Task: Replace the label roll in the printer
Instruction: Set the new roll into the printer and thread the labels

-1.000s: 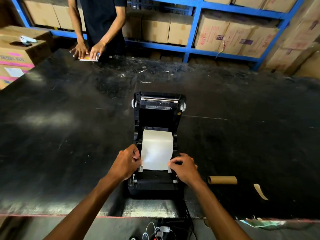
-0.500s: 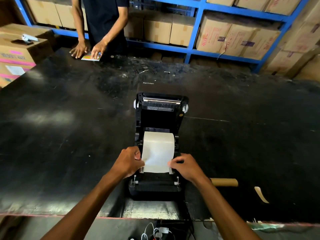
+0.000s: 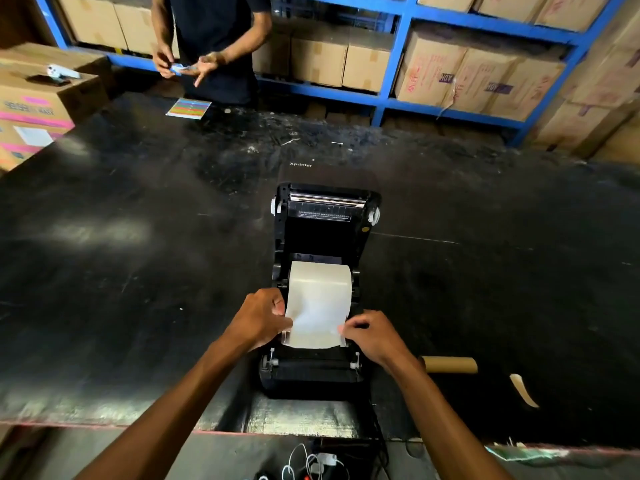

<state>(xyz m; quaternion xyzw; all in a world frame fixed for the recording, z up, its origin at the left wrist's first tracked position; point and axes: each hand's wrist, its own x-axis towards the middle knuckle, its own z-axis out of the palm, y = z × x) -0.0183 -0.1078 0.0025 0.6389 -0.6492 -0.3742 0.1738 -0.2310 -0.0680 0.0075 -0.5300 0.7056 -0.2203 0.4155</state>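
Observation:
A black label printer point(image 3: 320, 372) stands on the black table near its front edge, lid point(image 3: 325, 216) raised toward the back. A white label roll point(image 3: 318, 285) sits in its bay, with its paper pulled forward over the front. My left hand point(image 3: 261, 318) pinches the paper's left edge. My right hand point(image 3: 372, 336) pinches the right edge beside the paper guide. An empty brown cardboard core point(image 3: 450, 364) lies on the table right of the printer.
A curled paper strip point(image 3: 523, 389) lies right of the core. Across the table point(image 3: 138, 271) a person point(image 3: 211, 46) handles a small sticker, with a colourful sheet point(image 3: 188, 108) before them. Boxes point(image 3: 31, 109) stand at left; blue shelving point(image 3: 398, 60) with cartons is behind. Cables point(image 3: 311, 465) hang below the front edge.
My hands have slid slightly along the paper's edges near the front guides. The person opposite lifted both hands off the table, leaving the colourful sheet lying there.

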